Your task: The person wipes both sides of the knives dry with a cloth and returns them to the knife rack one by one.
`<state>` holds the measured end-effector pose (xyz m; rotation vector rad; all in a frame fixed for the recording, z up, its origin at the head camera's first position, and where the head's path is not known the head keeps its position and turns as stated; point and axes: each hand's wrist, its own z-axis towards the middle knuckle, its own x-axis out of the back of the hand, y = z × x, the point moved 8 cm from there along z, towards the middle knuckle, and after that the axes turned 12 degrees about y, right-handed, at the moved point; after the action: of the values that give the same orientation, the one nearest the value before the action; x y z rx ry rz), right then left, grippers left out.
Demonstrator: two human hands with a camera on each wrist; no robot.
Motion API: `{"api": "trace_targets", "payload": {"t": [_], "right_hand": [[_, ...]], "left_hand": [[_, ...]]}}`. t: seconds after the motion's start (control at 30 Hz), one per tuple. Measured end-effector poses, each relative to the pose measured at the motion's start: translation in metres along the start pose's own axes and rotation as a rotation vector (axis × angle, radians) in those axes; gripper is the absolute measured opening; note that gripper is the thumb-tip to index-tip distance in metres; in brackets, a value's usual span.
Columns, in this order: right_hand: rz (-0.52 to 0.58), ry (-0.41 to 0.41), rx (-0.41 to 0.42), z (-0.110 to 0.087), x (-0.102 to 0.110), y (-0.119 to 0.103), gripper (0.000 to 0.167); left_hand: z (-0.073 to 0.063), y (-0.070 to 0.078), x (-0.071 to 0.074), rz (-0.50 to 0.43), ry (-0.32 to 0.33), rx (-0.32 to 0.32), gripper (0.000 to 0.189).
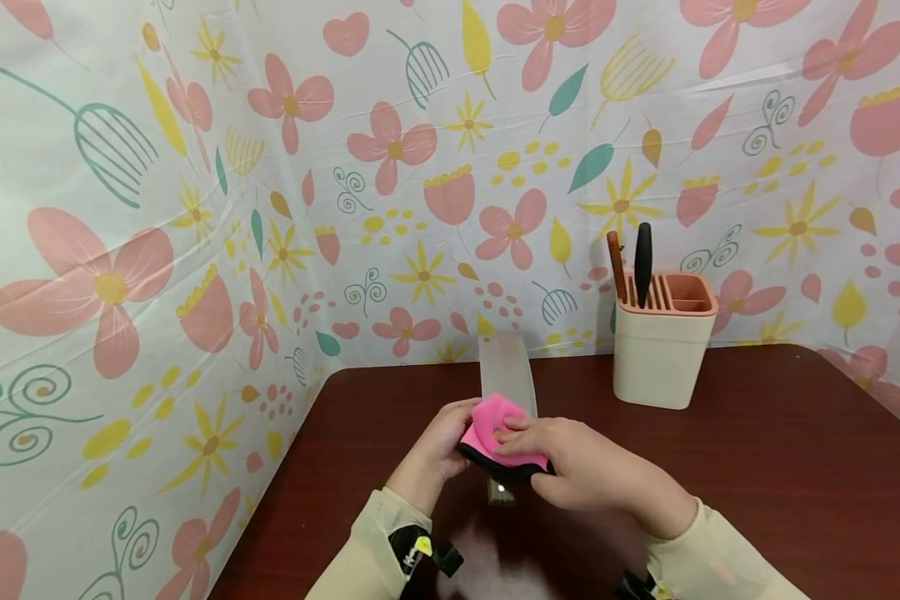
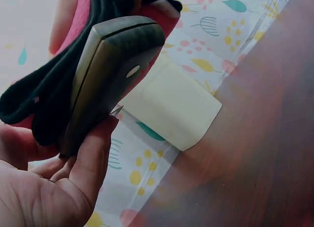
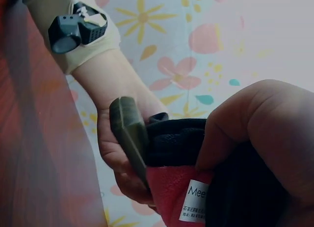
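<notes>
A cleaver (image 1: 507, 368) points away from me over the table, its broad pale blade turned toward the back wall. My left hand (image 1: 437, 446) grips it near the handle; the dark handle (image 2: 117, 55) shows close up in the left wrist view. Folded across the cleaver is a pink cloth (image 1: 491, 421) with a black edge. My right hand (image 1: 585, 462) holds this cloth against the cleaver, thumb and fingers bent on it. A white label (image 3: 194, 201) on the cloth shows in the right wrist view. The cloth hides the part of the cleaver between blade and handle.
A cream knife block (image 1: 656, 358) with an orange slotted top stands at the back right of the dark brown table (image 1: 780, 467). A black-handled knife (image 1: 643, 258) and a brown-handled one (image 1: 617, 267) stand in it. Floral sheeting (image 1: 420, 167) covers the walls behind and left.
</notes>
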<state>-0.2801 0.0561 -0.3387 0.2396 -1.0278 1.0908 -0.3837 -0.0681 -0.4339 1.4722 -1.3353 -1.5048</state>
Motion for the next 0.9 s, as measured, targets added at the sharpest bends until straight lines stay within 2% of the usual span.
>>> {"api": "trace_targets", "payload": {"t": [0.17, 0.37, 0.63, 0.77, 0.9], "right_hand": [[0.015, -0.024, 0.027, -0.002, 0.000, -0.006, 0.053], [0.074, -0.045, 0.058, -0.003, 0.002, -0.012, 0.053], [0.157, -0.083, 0.077, -0.005, 0.001, -0.019, 0.049], [0.168, -0.111, 0.071, -0.007, 0.001, -0.022, 0.050], [0.190, -0.084, 0.119, -0.008, 0.007, -0.028, 0.052]], "left_hand": [[0.002, 0.001, 0.003, 0.002, 0.010, -0.019, 0.023], [0.006, 0.001, 0.012, 0.025, 0.065, -0.020, 0.018], [0.005, 0.004, 0.012, -0.052, 0.052, -0.007, 0.020], [0.004, 0.006, 0.012, -0.034, 0.024, -0.018, 0.033], [0.006, 0.007, 0.017, -0.004, 0.041, -0.033, 0.040]]}}
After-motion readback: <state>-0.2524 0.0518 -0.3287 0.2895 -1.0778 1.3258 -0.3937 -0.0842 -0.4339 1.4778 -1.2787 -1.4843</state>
